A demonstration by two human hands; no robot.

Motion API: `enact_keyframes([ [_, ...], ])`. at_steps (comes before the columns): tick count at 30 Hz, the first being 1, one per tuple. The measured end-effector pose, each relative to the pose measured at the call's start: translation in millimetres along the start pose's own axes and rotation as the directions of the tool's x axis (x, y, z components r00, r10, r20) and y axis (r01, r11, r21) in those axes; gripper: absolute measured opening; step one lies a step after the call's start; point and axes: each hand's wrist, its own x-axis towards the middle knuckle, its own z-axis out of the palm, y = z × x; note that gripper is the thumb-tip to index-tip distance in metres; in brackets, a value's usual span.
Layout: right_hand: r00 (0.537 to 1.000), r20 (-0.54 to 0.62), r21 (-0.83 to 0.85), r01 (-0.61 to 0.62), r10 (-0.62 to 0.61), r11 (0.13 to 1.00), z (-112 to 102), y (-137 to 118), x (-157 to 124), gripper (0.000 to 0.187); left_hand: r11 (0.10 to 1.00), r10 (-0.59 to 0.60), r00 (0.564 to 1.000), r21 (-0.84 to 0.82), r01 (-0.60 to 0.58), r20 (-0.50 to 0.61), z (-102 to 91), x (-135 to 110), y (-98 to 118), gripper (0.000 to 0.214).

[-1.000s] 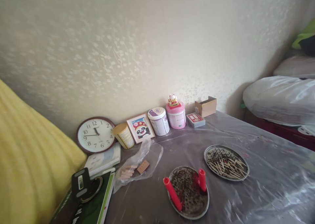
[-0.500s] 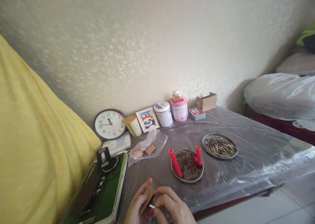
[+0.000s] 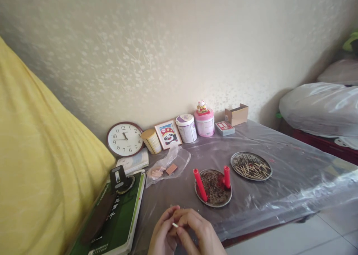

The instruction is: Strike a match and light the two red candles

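My right hand (image 3: 198, 229) pinches a matchstick (image 3: 175, 225), whose pale end shows between the fingertips. Close against it, my left hand (image 3: 162, 232) is curled, with the small brown matchbox in it now hidden behind the fingers. Just beyond the hands, a round metal plate (image 3: 212, 205) bears two red candles. The left candle (image 3: 200, 184) leans, while the shorter right candle (image 3: 226, 177) stands upright in red wax. No flame shows on either. Further right, a second round plate (image 3: 234, 157) holds many used matchsticks (image 3: 253, 170).
A clear plastic bag (image 3: 183, 159) with small brown boxes lies left of the candles. Green book (image 3: 123, 225) with a black item sits at left, beside yellow cloth (image 3: 41, 154). Along the wall stand a clock (image 3: 125, 139), cans, a picture (image 3: 168, 134) and a carton (image 3: 236, 115).
My right hand has moved up and left over my left hand, covering the matchbox that showed before. The matchstick has come with it. The whole view has shifted slightly.
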Motion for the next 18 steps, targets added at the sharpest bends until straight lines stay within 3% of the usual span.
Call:
enact_keyframes([
  [4, 0.987, -0.030, 0.236, -0.145, 0.157, 0.961, -1.7, 3.5, 2.6, 0.020, 1.000, 0.021, 0.990, 0.003, -0.022, 0.136, -1.0, 0.1, -3.0, 0.040],
  [9, 0.969, 0.019, 0.565, -0.213, 0.246, 0.797, -1.9, 2.9, 6.7, 0.028, 0.996, 0.075, 0.973, 0.033, -0.084, 0.218, -0.1, 0.9, -7.6, 0.050],
  [18, 0.958, 0.016, 0.627, -0.233, 0.287, 0.743, -3.6, -1.0, 8.5, 0.030, 0.992, 0.096, 0.971, 0.056, -0.111, 0.218, -4.0, 5.0, -8.3, 0.048],
])
